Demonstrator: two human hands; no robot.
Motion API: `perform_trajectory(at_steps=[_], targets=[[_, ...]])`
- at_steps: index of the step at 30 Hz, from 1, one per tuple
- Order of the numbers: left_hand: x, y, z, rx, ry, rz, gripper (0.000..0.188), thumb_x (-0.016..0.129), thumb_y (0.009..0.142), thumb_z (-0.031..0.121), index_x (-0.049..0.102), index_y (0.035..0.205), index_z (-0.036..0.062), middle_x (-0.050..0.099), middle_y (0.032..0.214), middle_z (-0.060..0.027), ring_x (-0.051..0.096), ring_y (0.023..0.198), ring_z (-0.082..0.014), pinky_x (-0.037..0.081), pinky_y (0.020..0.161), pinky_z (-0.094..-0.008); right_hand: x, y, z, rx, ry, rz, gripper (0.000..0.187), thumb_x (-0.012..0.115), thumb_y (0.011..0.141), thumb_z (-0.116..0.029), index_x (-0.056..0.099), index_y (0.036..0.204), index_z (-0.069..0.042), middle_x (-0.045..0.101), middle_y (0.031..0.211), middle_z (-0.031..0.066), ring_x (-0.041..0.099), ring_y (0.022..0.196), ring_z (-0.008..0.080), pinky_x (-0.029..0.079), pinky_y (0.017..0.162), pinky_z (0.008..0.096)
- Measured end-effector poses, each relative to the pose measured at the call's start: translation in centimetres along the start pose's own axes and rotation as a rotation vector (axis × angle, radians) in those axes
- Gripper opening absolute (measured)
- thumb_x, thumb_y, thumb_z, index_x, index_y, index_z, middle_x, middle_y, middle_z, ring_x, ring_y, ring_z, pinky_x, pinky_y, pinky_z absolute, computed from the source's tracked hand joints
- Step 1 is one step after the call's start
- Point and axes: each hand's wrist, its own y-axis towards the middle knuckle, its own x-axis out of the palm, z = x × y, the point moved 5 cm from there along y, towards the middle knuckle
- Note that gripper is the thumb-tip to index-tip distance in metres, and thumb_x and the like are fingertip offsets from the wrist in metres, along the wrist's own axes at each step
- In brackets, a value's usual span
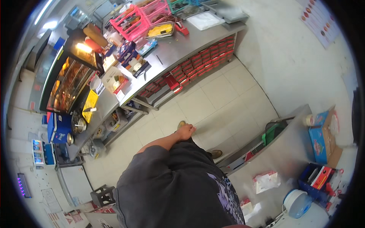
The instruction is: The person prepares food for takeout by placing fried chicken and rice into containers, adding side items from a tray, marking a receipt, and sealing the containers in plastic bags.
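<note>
My left hand [186,131] hangs out in front of my body over the tiled floor, its fingers loosely curled in. Nothing shows in it, and it touches nothing that I can see. Just past it one of my brown shoes [181,124] is partly covered; the other shoe [216,154] stands on the tiles to the right. A dark grey short sleeve [148,161] covers my upper arm. My right hand is out of the picture.
Ahead runs a steel counter [167,62] with pink crates [131,24], boxes and a tray of yellow food [160,30]. Red boxes [205,60] fill its shelf. A lit food cabinet [70,81] and yellow cutting board [90,104] are left. Another steel counter [281,152] edges the right.
</note>
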Motion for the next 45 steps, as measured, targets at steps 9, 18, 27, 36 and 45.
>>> perform_trajectory(at_steps=[9,18,27,36,45], targets=[[-21.3,5.5,-18.8,-0.17,0.104,0.551,0.035,0.068,0.088,0.015,0.062,0.122,0.0106,0.058,0.134,-0.0154,0.052,0.133,-0.0368,0.046,0.105,-0.055,-4.1,-39.1,-60.5,-0.707,1.119,-1.195,0.032,0.069,0.093,-0.011,0.065,0.124,-0.005,0.06,0.134,0.0213,0.052,0.132,0.0423,0.038,0.114,0.0556],[-40.6,12.2,-32.9,-0.06,0.406,0.625,0.04,0.062,0.1,0.023,0.061,0.14,0.0179,0.058,0.136,-0.0111,0.051,0.131,-0.0334,0.043,0.105,-0.0507,-13.6,-57.7,-103.7,-1.002,1.28,-1.453,0.032,0.059,0.105,-0.021,0.064,0.13,-0.002,0.065,0.122,0.0209,0.059,0.118,0.041,0.049,0.1,0.0502],[-40.0,17.6,-32.4,-0.319,0.079,0.816,0.052,0.075,0.09,0.043,0.068,0.137,0.0234,0.054,0.113,-0.0135,0.05,0.113,-0.0346,0.04,0.096,-0.0476,-11.2,-67.9,-123.8,-1.253,0.821,-1.628,0.042,0.067,0.103,-0.04,0.063,0.119,-0.001,0.07,0.11,0.0196,0.068,0.101,0.0383,0.055,0.085,0.0508],[-40.5,18.0,-34.3,-0.258,0.173,0.711,0.055,0.07,0.094,0.048,0.066,0.145,0.0274,0.053,0.102,-0.0127,0.049,0.1,-0.0322,0.039,0.088,-0.0456,-18.7,-68.4,-120.9,0.045,1.684,-2.549,0.016,0.065,0.104,-0.005,0.06,0.116,0.004,0.071,0.115,0.0143,0.074,0.096,0.0178,0.061,0.087,0.0322],[-39.7,20.2,-32.8,-0.406,0.186,0.751,0.064,0.074,0.085,0.058,0.065,0.144,0.0342,0.053,0.103,-0.0094,0.049,0.1,-0.0295,0.036,0.087,-0.0443,-19.2,-72.8,-121.5,-0.115,1.842,-2.427,0.017,0.063,0.1,0.008,0.059,0.117,0.005,0.071,0.116,0.0171,0.076,0.102,0.0226,0.063,0.093,0.0341]])
